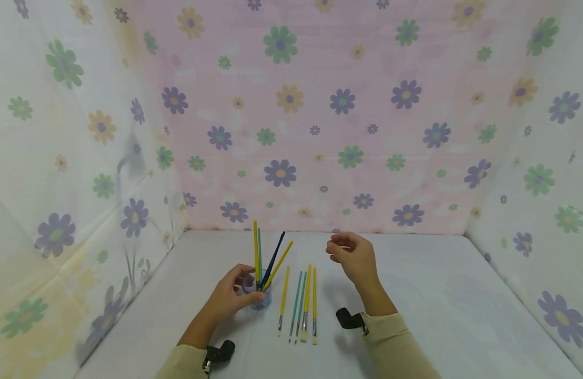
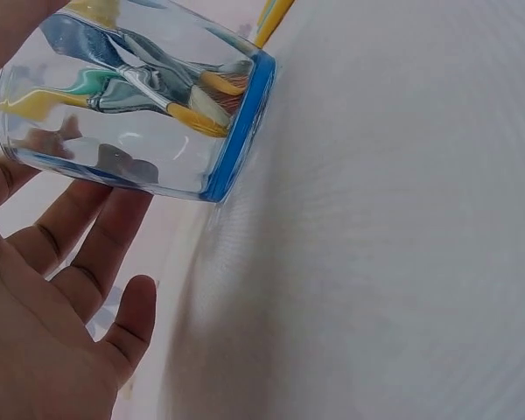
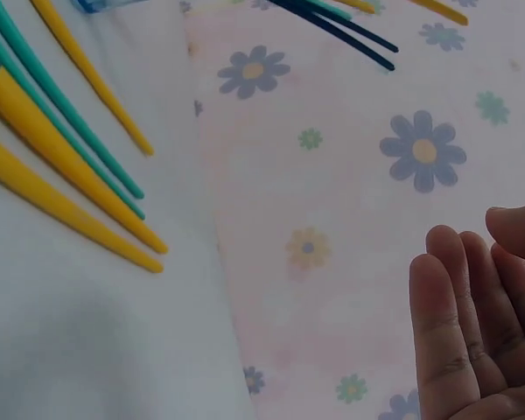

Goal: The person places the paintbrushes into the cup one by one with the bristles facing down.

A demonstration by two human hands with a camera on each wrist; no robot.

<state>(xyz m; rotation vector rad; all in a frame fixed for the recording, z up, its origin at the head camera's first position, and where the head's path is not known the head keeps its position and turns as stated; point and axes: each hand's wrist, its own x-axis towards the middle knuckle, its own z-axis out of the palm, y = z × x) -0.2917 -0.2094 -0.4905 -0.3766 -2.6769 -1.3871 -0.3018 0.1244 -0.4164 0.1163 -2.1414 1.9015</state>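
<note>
left hand point(image 1: 232, 297) wraps the cup point(image 1: 257, 295) so its brushes point(image 1: 268, 258) stay up | right hand point(image 1: 353, 258) loosely curled, empty, above loose brushes point(image 1: 301, 302) mid-table

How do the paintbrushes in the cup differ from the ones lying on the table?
The brushes in the cup stand upright and fan outward, bristles down inside the glass cup, which the left hand holds. The brushes on the table lie flat, roughly parallel, bristles toward the person, untouched. The cup group includes a dark blue handle; the table group shows only yellow and teal. Both groups have slim handles.
</note>
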